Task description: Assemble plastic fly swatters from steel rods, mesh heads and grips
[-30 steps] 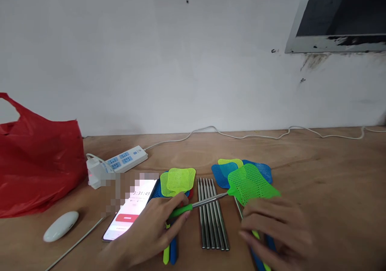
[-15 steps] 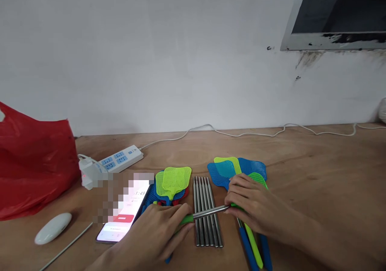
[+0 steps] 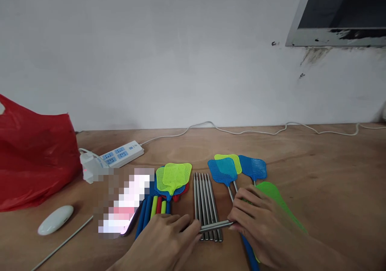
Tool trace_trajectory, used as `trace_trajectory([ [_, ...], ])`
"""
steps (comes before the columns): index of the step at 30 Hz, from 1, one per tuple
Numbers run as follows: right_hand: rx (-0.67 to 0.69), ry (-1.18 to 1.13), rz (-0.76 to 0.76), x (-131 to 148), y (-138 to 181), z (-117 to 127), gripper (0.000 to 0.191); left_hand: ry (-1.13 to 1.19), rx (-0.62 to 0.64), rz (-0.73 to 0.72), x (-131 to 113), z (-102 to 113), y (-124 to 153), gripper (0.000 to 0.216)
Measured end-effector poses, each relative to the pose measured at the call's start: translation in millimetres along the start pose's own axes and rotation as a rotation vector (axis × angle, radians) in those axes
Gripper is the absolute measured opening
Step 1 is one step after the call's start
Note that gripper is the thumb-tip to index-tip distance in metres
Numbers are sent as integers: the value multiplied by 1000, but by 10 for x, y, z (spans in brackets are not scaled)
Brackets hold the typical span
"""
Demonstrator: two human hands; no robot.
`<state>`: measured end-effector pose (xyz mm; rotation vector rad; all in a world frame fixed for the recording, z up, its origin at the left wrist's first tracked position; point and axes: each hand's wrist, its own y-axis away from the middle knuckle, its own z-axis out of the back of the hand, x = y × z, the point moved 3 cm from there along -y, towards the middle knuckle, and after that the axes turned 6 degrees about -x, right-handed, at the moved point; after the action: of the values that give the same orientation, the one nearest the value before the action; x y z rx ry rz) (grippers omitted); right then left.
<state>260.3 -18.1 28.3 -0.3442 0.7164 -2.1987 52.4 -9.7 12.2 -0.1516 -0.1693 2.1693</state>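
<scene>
My left hand [image 3: 167, 239] is closed around the handle end of a metal rod [image 3: 215, 226] that lies crosswise over a row of several steel rods [image 3: 205, 198]. My right hand [image 3: 256, 218] pinches the rod's other end, where a bright green fly swatter head [image 3: 276, 200] sticks out tilted behind my fingers. Left of the steel rods lies a pile of loose swatter heads [image 3: 173, 177] with coloured handle sleeves [image 3: 153, 210]. Finished swatters in blue and yellow-green [image 3: 233, 167] lie to the right of the rods.
A phone with a lit screen [image 3: 126, 206] lies left of the handles. Behind it are a white power strip [image 3: 113, 158], a red plastic bag [image 3: 33, 162], a white oval object [image 3: 56, 219] and a white cable [image 3: 256, 132] along the wall. The wooden table [image 3: 331, 174] extends right.
The green swatter came down toward me over the steel rods. My right hand went from hovering flat to gripping its head end, and the head now tilts up behind that hand.
</scene>
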Motion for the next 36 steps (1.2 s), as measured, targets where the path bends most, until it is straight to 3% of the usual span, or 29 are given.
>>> trace_trajectory([
  [7, 5, -14, -38, -231, 4, 206, 20, 0, -68, 22, 278, 215, 274, 28],
  [11, 7, -77, -33, -329, 64, 213, 21, 28, -63, 31, 374, 219, 406, 32],
  [16, -48, -68, -14, -197, 14, 73, 22, 81, -69, 56, 318, 87, 328, 41],
  [21, -3, -38, 17, -32, -154, -123, 21, 22, -21, 77, 216, 2, 141, 39],
  [27, -48, -138, -4, -86, -130, -37, 9, 155, 54, 165, 265, 30, 187, 30],
  [28, -37, -115, -19, -132, -96, -6, 15, 174, 49, 179, 289, 30, 219, 30],
  [31, -1, -68, -193, -365, 16, 68, 50, 220, 18, 218, 366, 21, 314, 30],
  [34, -33, -238, -595, -647, 121, 79, 48, 261, -26, 238, 419, 14, 369, 32],
  [36, 54, -510, -804, -728, 165, -11, 45, 268, -51, 236, 430, 4, 369, 33],
])
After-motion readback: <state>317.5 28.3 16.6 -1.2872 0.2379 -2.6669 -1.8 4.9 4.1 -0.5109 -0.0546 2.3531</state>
